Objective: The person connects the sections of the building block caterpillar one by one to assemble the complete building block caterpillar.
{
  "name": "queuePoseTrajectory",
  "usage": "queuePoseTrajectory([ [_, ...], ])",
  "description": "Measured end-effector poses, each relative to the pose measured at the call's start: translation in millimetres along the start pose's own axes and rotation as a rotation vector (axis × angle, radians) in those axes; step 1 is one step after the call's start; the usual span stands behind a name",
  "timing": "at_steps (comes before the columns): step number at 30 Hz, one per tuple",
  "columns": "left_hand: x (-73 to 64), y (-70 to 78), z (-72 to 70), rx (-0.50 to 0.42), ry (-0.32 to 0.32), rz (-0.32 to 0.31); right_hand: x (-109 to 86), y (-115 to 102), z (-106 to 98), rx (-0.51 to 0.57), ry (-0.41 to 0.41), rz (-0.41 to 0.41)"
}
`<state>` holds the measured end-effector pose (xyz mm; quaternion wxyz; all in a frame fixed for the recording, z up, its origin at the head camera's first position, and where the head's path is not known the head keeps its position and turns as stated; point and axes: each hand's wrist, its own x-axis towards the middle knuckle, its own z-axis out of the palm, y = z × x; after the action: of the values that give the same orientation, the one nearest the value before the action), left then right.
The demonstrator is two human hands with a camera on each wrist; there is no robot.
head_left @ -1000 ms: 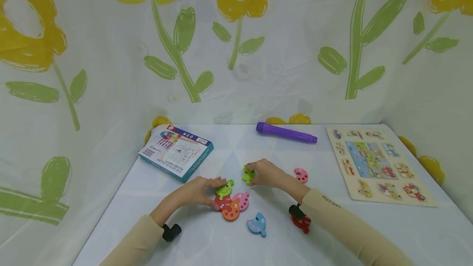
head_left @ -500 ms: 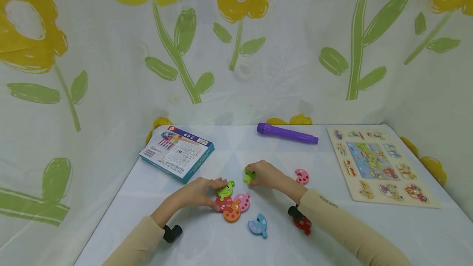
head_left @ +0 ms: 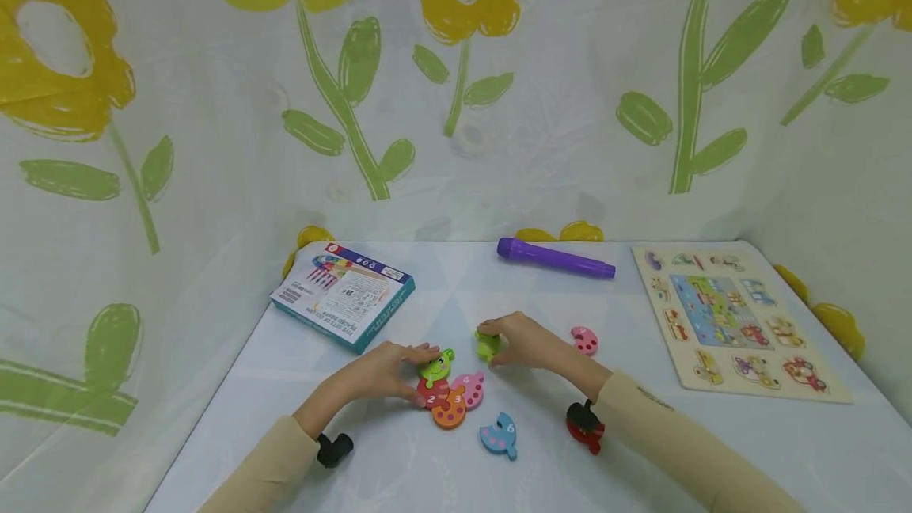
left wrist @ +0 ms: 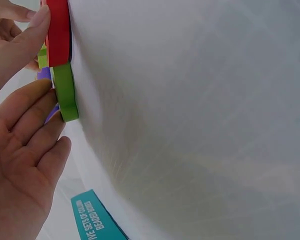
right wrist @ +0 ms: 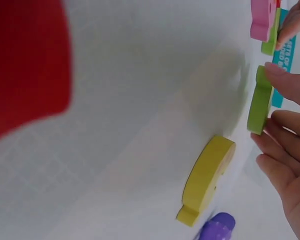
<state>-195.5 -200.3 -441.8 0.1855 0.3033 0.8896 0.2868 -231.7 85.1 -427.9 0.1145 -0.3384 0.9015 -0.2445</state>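
In the head view, my left hand [head_left: 378, 371] holds the edge of a joined group of caterpillar puzzle pieces. Its thumb touches the red piece numbered 2 [head_left: 431, 394], and its fingers lie at the green smiling head piece [head_left: 436, 368]. An orange piece numbered 3 [head_left: 448, 412] and a pink piece numbered 4 [head_left: 469, 391] join on. Just right of the group, my right hand [head_left: 523, 340] pinches a loose green puzzle piece [head_left: 488, 347] between thumb and fingers; in the right wrist view this green piece [right wrist: 260, 102] stands apart from the group.
A blue piece numbered 6 [head_left: 499, 435], a red piece [head_left: 587, 435] and a pink piece [head_left: 585, 340] lie loose. The right wrist view shows a yellow piece [right wrist: 206, 177]. Further back are a box [head_left: 344, 295], a purple stick [head_left: 556, 258] and a wooden picture board [head_left: 737, 323].
The right hand has shifted slightly right and turned the green piece a little. My left hand stays at the joined pieces.
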Motion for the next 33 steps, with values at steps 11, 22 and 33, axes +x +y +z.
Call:
queuePoseTrajectory([
  [11,-0.2,0.3,0.4,0.004,-0.007,-0.005,-23.4,-0.1,-1.3,0.067,-0.043,-0.044],
  [22,2.3,0.9,0.0,0.003,-0.017,0.004,-32.3,0.7,-0.6,0.036,-0.162,-0.121],
  [33,6.3,2.5,-5.4,0.027,-0.036,0.023,-27.8,-3.8,-1.1,0.034,-0.21,-0.177],
])
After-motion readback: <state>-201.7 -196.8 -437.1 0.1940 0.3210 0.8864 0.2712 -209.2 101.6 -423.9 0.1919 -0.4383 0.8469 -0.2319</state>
